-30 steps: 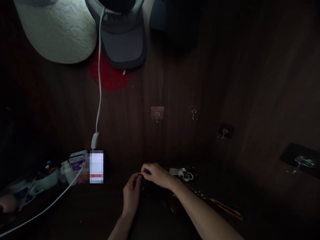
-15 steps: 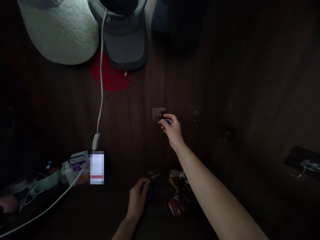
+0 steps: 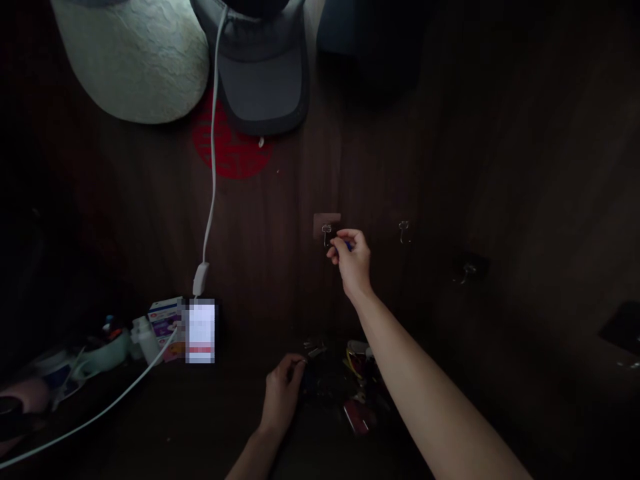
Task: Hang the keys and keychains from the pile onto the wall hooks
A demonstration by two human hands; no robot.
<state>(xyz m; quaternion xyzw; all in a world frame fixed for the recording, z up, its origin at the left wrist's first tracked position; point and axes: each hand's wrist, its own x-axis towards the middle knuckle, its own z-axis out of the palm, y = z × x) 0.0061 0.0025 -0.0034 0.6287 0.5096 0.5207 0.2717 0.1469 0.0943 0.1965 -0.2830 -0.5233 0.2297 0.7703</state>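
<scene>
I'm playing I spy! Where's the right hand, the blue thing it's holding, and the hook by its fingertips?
Right hand [image 3: 355,265]: head view, on the back of the hand.
Blue thing [image 3: 349,246]: head view, on its showing bit.
Hook [image 3: 327,229]: head view, on its metal top.

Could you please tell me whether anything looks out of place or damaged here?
No spill or damage is visible, though it's dark. The small items below the right hand lie in a loose jumble, and the bright rectangle at left is pixelated, hiding its detail.
</scene>
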